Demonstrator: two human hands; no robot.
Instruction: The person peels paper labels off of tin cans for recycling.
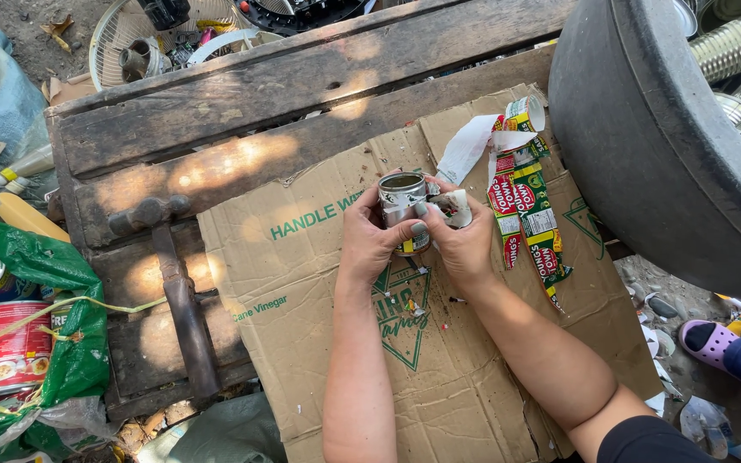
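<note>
Gripping a small open silver tin can point(401, 199) in the left hand point(370, 240), pinching its torn paper label point(452, 208) with the right hand point(465, 244), above flattened brown cardboard point(319, 291), beside peeled label strips point(525, 206).

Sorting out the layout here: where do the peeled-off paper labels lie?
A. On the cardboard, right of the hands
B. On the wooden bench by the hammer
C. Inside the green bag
A: the strip of labels lies on the cardboard, just right of the right hand and the can.
</note>
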